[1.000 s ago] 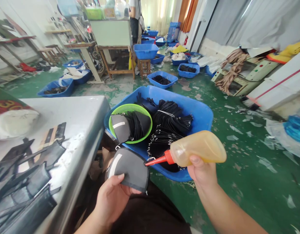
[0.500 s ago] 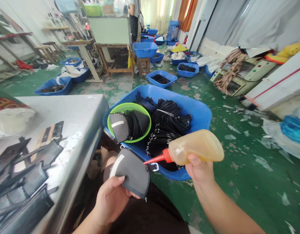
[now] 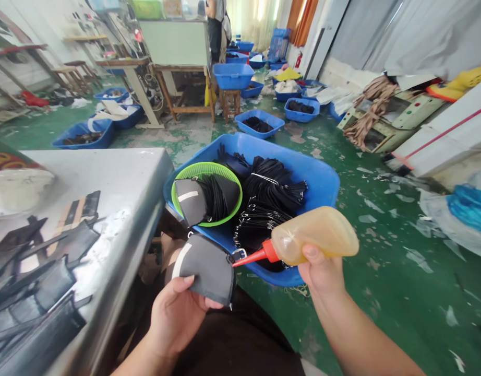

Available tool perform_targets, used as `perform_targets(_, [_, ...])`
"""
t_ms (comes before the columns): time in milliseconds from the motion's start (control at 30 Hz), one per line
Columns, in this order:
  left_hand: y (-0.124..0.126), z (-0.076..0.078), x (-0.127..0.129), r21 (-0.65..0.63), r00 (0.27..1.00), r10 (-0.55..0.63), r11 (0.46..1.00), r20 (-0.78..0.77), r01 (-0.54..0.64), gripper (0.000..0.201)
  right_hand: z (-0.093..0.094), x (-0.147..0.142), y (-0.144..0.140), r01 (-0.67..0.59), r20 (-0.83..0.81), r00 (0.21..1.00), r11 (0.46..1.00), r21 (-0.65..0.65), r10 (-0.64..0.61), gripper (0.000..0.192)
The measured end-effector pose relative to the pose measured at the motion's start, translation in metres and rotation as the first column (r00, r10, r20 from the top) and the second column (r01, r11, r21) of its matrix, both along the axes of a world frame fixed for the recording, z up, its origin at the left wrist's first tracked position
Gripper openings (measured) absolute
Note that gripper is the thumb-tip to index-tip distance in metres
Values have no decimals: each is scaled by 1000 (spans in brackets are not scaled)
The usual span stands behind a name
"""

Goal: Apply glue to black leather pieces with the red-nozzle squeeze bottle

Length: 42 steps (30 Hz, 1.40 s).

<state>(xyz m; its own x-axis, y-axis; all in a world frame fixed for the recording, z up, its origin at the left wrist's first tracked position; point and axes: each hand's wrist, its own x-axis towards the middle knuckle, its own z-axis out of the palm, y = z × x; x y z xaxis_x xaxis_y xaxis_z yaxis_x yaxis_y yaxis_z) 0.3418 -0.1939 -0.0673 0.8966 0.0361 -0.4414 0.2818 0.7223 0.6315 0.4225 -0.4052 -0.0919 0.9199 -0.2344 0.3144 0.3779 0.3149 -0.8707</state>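
My left hand (image 3: 181,313) grips a grey curved panel (image 3: 211,269) by its lower edge, thumb on top. The panel has a white strip along its left side and a small metal buckle (image 3: 239,255) at its right corner. In my right hand (image 3: 322,269) is a tilted squeeze bottle (image 3: 314,235) of yellowish liquid. Its red nozzle points left, with the tip at the panel's right edge beside the buckle; whether it touches I cannot tell. Behind them, a green basket (image 3: 240,196) holds similar grey and black pieces, inside a large blue tub (image 3: 314,177) with black bundles.
On the left, a metal-edged table (image 3: 119,172) carries dark strips and flat pieces (image 3: 64,256). Several blue tubs, such as one with black pieces (image 3: 260,117), stand on the littered green floor (image 3: 381,271). A person (image 3: 215,31) stands at the back near a workbench (image 3: 178,47).
The panel in my left hand has shifted slightly left and up. The nozzle tip, earlier over the panel's top right edge, is now just at its right side. Both hands keep their hold.
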Motion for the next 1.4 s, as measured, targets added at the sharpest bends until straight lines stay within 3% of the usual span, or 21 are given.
perform_targets(233, [0,2,2,-24,999,44,999,-11,-45,49,-5,-8,-2,-57,-22,998,998,-13,57,31])
perform_targets(467, [1,0,1,-83,998,60,995,7,-59,48,-40,-21,-20,-150,-106,985,980,-128,137,31])
perform_targets(567, [1,1,2,-86,998,64,994,1,-64,48,-47,-25,-21,-170,-94,983,970,-173,155,32])
perform_targets(733, [0,2,5,-38,996,88,995,-24,-89,53,-35,-26,-16,-253,-80,967,949,-189,242,31])
perform_targets(900, [12,-2,15,-58,983,171,984,61,-168,45,-13,-16,-6,-257,-71,965,962,-93,251,37])
perform_targets(1000, [25,-2,21,86,997,71,994,33,-74,35,0,-7,0,-155,-60,986,988,19,156,38])
perform_targets(1100, [35,1,25,251,995,-98,964,27,88,37,9,2,4,-50,-32,998,997,55,52,36])
perform_targets(1267, [39,10,26,267,948,-314,911,-47,315,25,13,15,12,-36,0,999,999,-36,36,53])
perform_targets(1400, [39,16,26,266,918,-393,881,-53,392,27,5,24,15,-28,24,999,997,-77,30,54])
